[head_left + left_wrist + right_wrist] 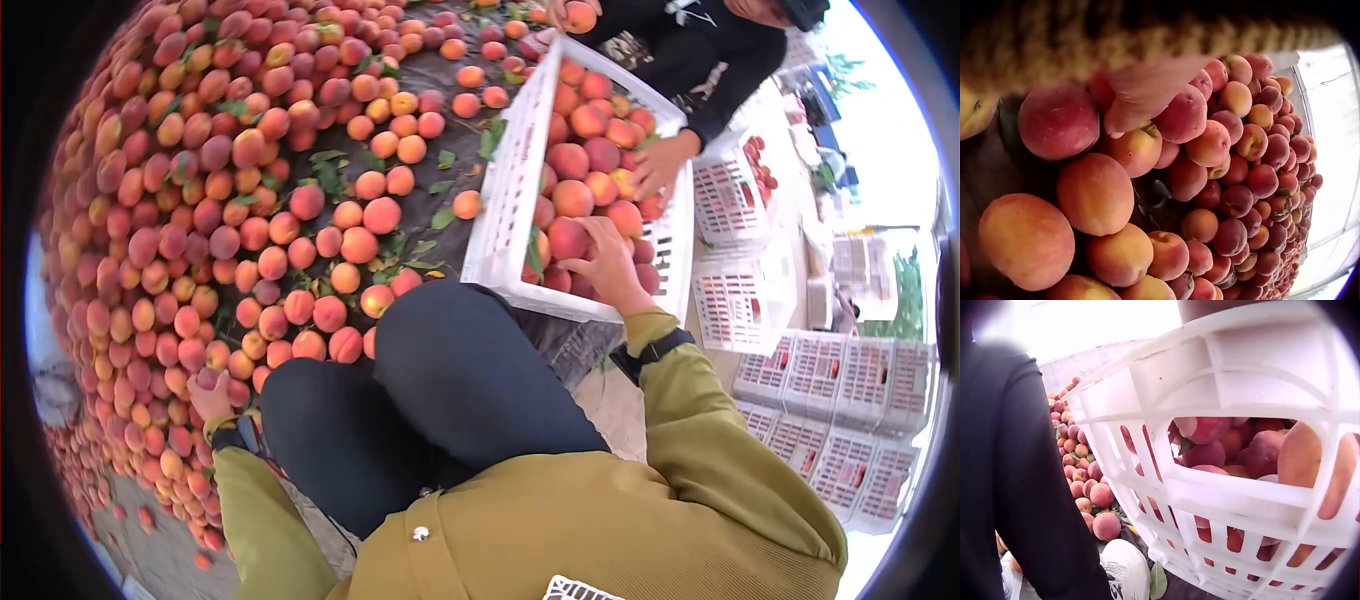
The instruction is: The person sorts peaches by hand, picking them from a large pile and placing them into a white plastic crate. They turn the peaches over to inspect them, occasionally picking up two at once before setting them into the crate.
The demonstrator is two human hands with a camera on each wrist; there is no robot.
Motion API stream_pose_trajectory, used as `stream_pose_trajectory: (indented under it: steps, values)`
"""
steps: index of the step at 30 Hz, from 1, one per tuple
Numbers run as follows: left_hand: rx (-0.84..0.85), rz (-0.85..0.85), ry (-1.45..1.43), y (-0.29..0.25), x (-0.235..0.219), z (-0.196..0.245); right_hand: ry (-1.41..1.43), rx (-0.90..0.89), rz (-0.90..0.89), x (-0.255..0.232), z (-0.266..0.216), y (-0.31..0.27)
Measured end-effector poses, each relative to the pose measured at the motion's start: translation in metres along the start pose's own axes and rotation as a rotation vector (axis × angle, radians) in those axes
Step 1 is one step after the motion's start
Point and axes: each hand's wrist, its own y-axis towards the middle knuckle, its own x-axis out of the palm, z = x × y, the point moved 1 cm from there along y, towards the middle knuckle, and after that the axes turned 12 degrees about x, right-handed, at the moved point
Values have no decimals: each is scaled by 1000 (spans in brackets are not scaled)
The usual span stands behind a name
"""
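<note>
My right hand (612,268) is inside the white plastic crate (505,190), fingers and thumb around a red peach (568,239) on top of the peaches there. In the right wrist view the crate's slatted wall (1241,494) hides most of that hand. On the left, my left hand (210,398) reaches into the edge of the big peach pile (190,240) and grips a dark red peach (207,378). The left wrist view shows part of this hand (1147,94) among the peaches, beside a yellow-orange peach (1138,151); a sleeve edge covers the rest.
Another person across the crate has one hand (665,165) on its peaches and holds a peach (580,17) in the other. Crates (735,300) stand at the right, with more stacked (840,380) behind. Loose leaves (328,170) and peaches lie on the dark sheet (450,130).
</note>
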Motion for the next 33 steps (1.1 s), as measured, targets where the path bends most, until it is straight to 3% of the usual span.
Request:
stream_pose_trajectory:
  steps: [2,4,6,8,10,12,14,16,18,20,21,22,24,28,31,32,33]
  values:
    - [80,-78,-125,18,2,-41,94,97,-61,1,6,1]
    - [-267,-89,-850,-9,-23,76,123,100,-65,3,12,2]
    - [-154,-156,-1096,-3,-43,135,148,81,-86,4,17,1]
    - [-21,-369,-1188,4,-59,205,162,20,-87,6,22,3]
    - [103,-427,-1159,-20,-72,319,102,-20,-96,4,25,5]
    - [359,-794,-1010,-44,-73,415,251,-61,-158,7,32,7]
    - [496,-1086,-789,-69,-47,483,308,-12,-220,6,33,5]
    - [834,-1212,-490,-96,2,529,316,-27,-226,12,37,7]
    - [1013,-1292,-107,-133,41,569,294,-27,-204,21,42,11]
    - [1181,-1377,-292,-148,116,561,524,-196,-338,37,58,24]
    - [1233,-1376,-230,-155,138,561,559,-130,-342,28,48,21]
    - [1285,-1374,-169,-159,153,562,953,274,-637,7,34,8]
    - [1326,-1426,-146,-155,167,559,569,-235,-244,31,61,11]
    - [1264,-1435,-341,-144,181,554,569,-68,-275,23,52,15]
    - [961,-1438,-265,-145,181,545,685,177,-288,26,51,13]
    - [953,-1432,-263,-146,183,541,688,172,-297,14,42,12]
    - [1163,-1315,-204,-146,186,538,541,210,-251,3,34,11]
